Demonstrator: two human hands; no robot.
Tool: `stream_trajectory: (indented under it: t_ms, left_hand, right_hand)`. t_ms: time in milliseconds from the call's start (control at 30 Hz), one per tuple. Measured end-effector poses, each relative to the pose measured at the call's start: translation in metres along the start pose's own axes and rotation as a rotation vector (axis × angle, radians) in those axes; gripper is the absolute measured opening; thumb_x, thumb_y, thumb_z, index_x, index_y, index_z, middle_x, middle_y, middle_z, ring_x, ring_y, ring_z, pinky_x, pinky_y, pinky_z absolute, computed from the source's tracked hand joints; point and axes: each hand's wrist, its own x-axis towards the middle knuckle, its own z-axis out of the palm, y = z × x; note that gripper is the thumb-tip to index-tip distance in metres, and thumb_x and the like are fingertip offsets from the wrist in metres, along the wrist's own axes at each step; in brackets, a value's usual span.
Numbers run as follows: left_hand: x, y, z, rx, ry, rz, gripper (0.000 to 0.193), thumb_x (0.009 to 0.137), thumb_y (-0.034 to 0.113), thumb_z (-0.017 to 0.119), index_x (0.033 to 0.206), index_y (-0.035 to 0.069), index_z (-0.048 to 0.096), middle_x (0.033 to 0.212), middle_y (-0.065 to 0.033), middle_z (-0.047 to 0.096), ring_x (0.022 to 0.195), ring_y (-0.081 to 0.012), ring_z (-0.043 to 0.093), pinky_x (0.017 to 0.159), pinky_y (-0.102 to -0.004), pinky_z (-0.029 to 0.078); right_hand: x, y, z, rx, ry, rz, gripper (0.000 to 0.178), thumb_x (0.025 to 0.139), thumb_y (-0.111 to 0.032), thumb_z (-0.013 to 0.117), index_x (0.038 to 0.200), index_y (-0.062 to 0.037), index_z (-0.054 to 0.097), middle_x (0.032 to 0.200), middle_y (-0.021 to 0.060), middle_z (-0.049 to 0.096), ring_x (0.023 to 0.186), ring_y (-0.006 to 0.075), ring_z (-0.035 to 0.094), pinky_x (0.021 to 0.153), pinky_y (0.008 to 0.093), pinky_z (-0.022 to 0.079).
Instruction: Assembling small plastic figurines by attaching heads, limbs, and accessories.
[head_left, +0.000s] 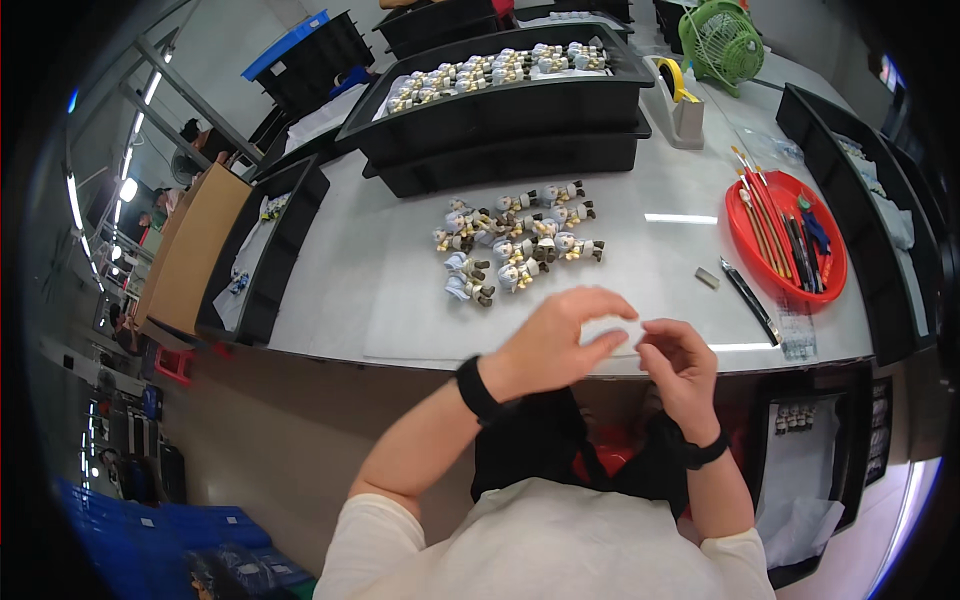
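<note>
Close to the table's front edge, my left hand (567, 340) is held with its thumb and fingers apart, and nothing shows between them. My right hand (683, 368) faces it with curved fingers and a gap between thumb and forefinger; no held thing is visible there. The fingertips of the two hands nearly meet. Just beyond my left hand, a cluster of small figurines (516, 250) with pale blue-grey hair and dark boots lies on the white tabletop (400, 300). Beyond my right hand are a small grey block (707, 278) and a black craft knife (750, 303).
A red basket (741, 243) at the right holds brushes and pens. Stacked black trays (500, 120) carry more figurines at the back, beside a tape dispenser (684, 117) and a green fan (722, 45). Black bins (290, 260) flank the table; another tray (800, 460) sits low at right.
</note>
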Motion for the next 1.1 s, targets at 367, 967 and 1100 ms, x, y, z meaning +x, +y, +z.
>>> stream_trajectory:
  t_ms: [367, 967, 1100]
  left_hand:
    - [0.023, -0.115, -0.128, 0.798, -0.198, -0.347, 0.036, 0.072, 0.021, 0.064, 0.103, 0.004, 0.057, 0.098, -0.0128, 0.057, 0.101, -0.0277, 0.049, 0.088, -0.0356, 0.038]
    - [-0.02, -0.043, -0.015, -0.278, 0.267, -0.14, 0.035, 0.076, -0.004, 0.055, 0.111, 0.002, 0.051, 0.103, -0.0078, 0.051, 0.095, -0.0188, 0.053, 0.079, -0.0281, 0.045]
    - [-0.025, -0.055, -0.003, -0.998, 0.468, -0.368, 0.032, 0.087, 0.007, 0.046, 0.118, 0.0, 0.044, 0.11, -0.0072, 0.052, 0.103, -0.0178, 0.05, 0.088, -0.0297, 0.04]
  right_hand:
    - [0.03, 0.036, 0.053, -0.213, -0.147, -0.027, 0.013, 0.077, -0.003, 0.058, 0.089, 0.0004, 0.059, 0.071, 0.001, 0.057, 0.064, 0.0036, 0.051, 0.054, 0.0172, 0.04]
    - [0.031, 0.032, 0.041, 0.16, -0.163, 0.079, 0.037, 0.078, -0.006, 0.063, 0.109, 0.0033, 0.046, 0.094, 0.0075, 0.056, 0.085, 0.0139, 0.056, 0.074, 0.025, 0.047]
    - [0.031, 0.03, 0.044, 0.163, -0.163, 0.033, 0.033, 0.077, -0.004, 0.062, 0.106, 0.0041, 0.048, 0.101, 0.01, 0.055, 0.092, 0.0161, 0.055, 0.081, 0.0278, 0.046]
